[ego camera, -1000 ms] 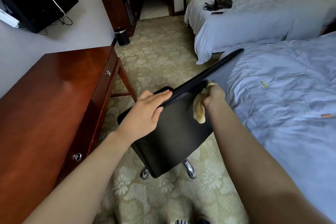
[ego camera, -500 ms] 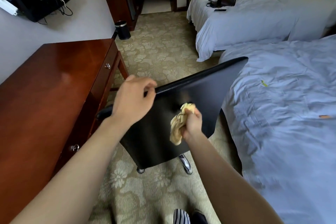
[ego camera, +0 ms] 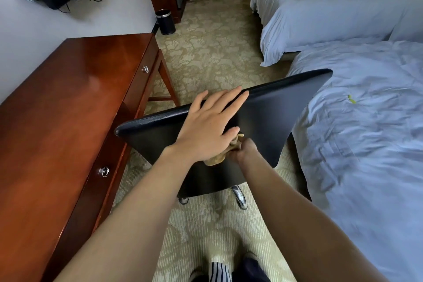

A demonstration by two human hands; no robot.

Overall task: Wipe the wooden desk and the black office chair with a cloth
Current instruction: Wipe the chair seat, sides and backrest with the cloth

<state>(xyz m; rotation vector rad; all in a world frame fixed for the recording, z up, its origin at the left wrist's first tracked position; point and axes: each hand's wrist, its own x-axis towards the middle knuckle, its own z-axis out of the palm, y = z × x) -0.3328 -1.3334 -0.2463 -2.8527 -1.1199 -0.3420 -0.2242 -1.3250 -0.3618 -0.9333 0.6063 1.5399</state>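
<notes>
The black office chair point(ego camera: 274, 112) stands in front of me with the back of its backrest facing me. My left hand point(ego camera: 210, 126) lies flat with straight fingers over the backrest's top edge. Just below it, my right hand point(ego camera: 243, 150) grips a crumpled beige cloth point(ego camera: 219, 158) against the rear of the backrest; the left hand partly covers the cloth. The glossy reddish wooden desk point(ego camera: 68, 110) runs along the left wall, its top bare.
A bed with light blue sheets point(ego camera: 370, 144) is close on the right of the chair, a second bed point(ego camera: 332, 14) behind it. A black bin point(ego camera: 165, 22) stands by the wall. Chrome chair legs point(ego camera: 239, 197) and my feet point(ego camera: 229, 270) are on the patterned carpet.
The chair's backrest has swung round so its rear faces me more squarely. My left hand went from a curled grip to lying flat on the top edge. The cloth hand moved lower and left.
</notes>
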